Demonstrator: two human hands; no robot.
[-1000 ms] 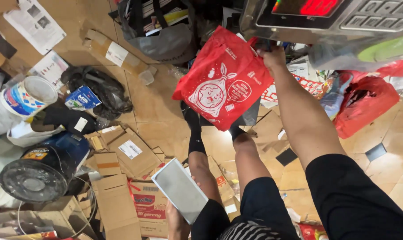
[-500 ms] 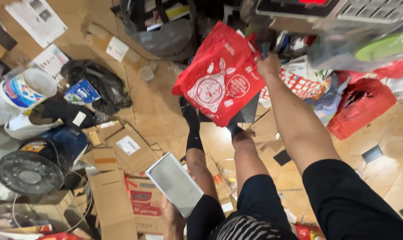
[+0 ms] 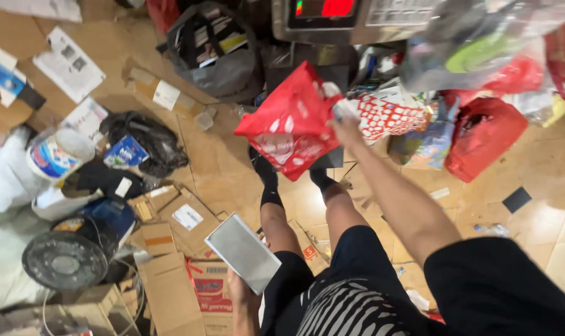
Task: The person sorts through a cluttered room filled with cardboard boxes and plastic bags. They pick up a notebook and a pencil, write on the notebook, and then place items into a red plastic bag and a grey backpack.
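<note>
My right hand point(image 3: 343, 127) is stretched forward and grips the top of a red shopping bag point(image 3: 291, 127) with white print, which hangs above my feet in black socks. My left hand point(image 3: 240, 292) is low at the bottom of the view and holds a flat grey rectangular box point(image 3: 242, 252) by its near end, beside my left leg. Just right of the held bag stands a red-and-white patterned bag point(image 3: 388, 115).
Flattened cardboard boxes point(image 3: 176, 261) cover the floor at left, with a black fan point(image 3: 64, 258), a white bucket point(image 3: 58, 155) and black plastic bags point(image 3: 142, 140). A dark bag of items point(image 3: 217, 53) sits ahead. More red bags point(image 3: 481, 134) lie right, under a scale with a red display point(image 3: 332, 9).
The red bag has swung down and left in my right hand and now shows its side. My left hand with the grey box stays low; the view has shifted slightly.
</note>
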